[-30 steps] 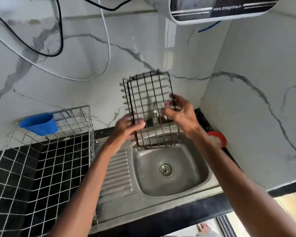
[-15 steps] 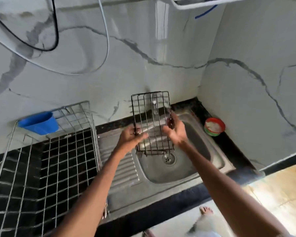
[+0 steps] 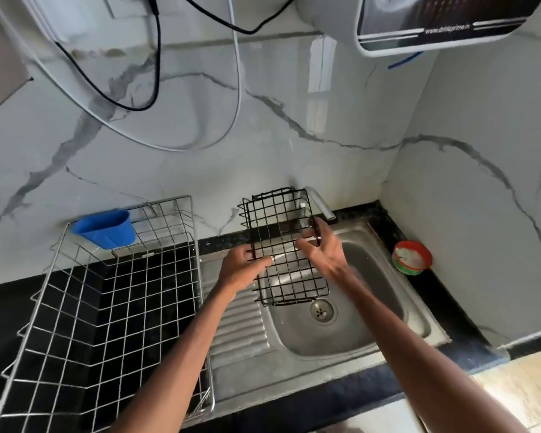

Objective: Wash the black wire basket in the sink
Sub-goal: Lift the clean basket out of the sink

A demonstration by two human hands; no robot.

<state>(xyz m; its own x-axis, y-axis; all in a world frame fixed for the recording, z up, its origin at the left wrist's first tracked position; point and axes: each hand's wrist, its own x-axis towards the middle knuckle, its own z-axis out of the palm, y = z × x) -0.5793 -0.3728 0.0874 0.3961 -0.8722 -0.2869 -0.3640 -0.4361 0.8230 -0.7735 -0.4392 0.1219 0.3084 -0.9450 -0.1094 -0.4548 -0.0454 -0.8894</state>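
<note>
A black wire basket [image 3: 281,232] is held upright over the steel sink [image 3: 384,295], its lower edge just above the drain [image 3: 322,311]. My left hand [image 3: 239,268] grips its left side, thumb across the wires. On the right side, my right hand [image 3: 324,250] holds the wires with the fingers curled through the grid. Behind the basket's top right corner, the steel tap [image 3: 320,203] is partly hidden. I cannot see any water running.
A large steel wire dish rack [image 3: 107,307] with a blue plastic cup [image 3: 107,228] clipped to its rear rim fills the black counter on the left. A ribbed drainboard [image 3: 241,323] lies between rack and basin. A red-rimmed round tub [image 3: 411,257] sits right of the sink. Cables hang on the marble wall.
The basket has dropped from in front of the wall to just over the basin, held in both hands. The camera view has shifted up and down meanwhile.
</note>
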